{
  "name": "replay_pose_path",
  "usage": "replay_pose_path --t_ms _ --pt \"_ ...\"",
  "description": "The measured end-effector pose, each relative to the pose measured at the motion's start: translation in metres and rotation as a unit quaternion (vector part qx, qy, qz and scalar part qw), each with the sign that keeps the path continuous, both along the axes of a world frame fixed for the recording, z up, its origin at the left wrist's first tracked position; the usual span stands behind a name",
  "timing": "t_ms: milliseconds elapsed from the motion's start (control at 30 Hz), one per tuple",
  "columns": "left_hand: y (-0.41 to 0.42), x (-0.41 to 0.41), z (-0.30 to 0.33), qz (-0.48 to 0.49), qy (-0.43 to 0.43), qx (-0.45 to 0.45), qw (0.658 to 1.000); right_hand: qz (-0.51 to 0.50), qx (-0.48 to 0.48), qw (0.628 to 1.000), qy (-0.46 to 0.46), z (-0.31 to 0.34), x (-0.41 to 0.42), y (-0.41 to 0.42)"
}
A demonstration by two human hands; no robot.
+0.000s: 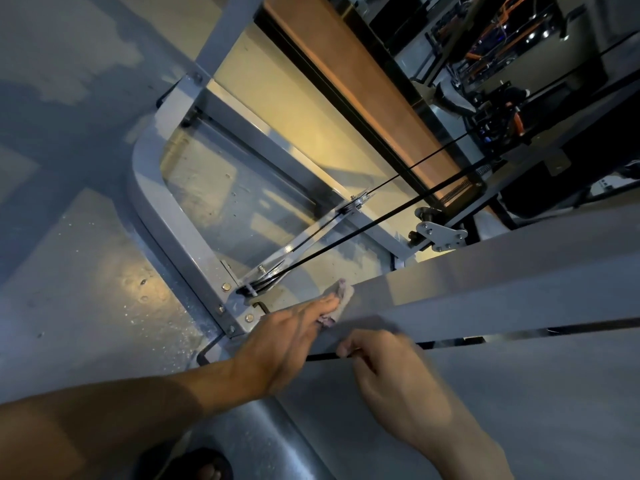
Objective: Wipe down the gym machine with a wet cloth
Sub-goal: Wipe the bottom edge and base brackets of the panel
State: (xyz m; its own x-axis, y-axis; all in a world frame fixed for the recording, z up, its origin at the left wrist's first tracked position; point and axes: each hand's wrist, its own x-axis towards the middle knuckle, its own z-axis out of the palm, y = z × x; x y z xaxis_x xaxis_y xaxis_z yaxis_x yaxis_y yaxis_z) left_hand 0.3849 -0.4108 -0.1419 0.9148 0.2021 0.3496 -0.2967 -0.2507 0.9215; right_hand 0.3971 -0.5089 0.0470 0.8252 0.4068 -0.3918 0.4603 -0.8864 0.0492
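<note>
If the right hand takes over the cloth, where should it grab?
Pinch the bunched cloth end sticking out past the left hand fingertips, coming along the grey beam from the right; the rest lies under that hand.

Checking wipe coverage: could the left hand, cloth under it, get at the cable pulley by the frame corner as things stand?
Probably yes. The left hand presses the cloth on the grey beam beside the pulley; nothing lies between them.

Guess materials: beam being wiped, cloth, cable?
Beam: looks like steel with matte grey paint; flat faces, dull even sheen. Cloth: soft, fuzzy pale fabric, bunched under the left hand; fibre unclear. Cable: thin, black, smooth, probably plastic-coated wire, running taut to a pulley.
</note>
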Motion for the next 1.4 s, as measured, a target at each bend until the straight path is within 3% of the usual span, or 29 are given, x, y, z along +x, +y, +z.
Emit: replay_pose_path --t_ms 100,300,400,633,867,967,1067,1133,1267,1400 --pt "0.009 0.005 -0.020 -0.008 0.081 -0.055 0.995 0.018 -0.019 0.999 0.039 -0.003 0.000 0.006" --pt "0.010 0.024 0.041 -0.072 -0.022 -0.125 0.989 0.058 -0.022 0.993 0.098 0.000 0.000 0.008" --pt "0.016 0.045 0.031 -0.125 0.006 -0.110 0.986 0.073 -0.026 0.991 0.112 0.001 0.001 0.008" --pt "0.032 0.061 -0.024 -0.120 0.134 -0.002 0.984 0.079 -0.064 0.988 0.116 0.007 0.002 0.016" --pt "0.023 0.073 0.045 -0.165 0.036 -0.108 0.980 0.091 -0.049 0.988 0.116 -0.002 0.008 0.009" --pt "0.030 0.068 0.012 -0.160 0.076 -0.064 0.982 0.083 -0.041 0.990 0.110 0.000 0.007 0.012" --pt "0.041 0.062 -0.043 -0.165 0.192 0.030 0.967 0.072 -0.035 0.991 0.110 0.003 0.005 0.011" --pt "0.044 0.061 -0.055 -0.169 0.229 0.043 0.958 0.068 -0.028 0.991 0.112 0.003 0.004 0.011" --pt "0.040 0.078 -0.010 -0.183 0.154 -0.050 0.970 0.075 -0.021 0.990 0.118 -0.003 0.007 0.005" --pt "0.036 0.081 0.006 -0.186 0.116 -0.061 0.974 0.080 -0.019 0.990 0.113 -0.010 0.006 -0.001"
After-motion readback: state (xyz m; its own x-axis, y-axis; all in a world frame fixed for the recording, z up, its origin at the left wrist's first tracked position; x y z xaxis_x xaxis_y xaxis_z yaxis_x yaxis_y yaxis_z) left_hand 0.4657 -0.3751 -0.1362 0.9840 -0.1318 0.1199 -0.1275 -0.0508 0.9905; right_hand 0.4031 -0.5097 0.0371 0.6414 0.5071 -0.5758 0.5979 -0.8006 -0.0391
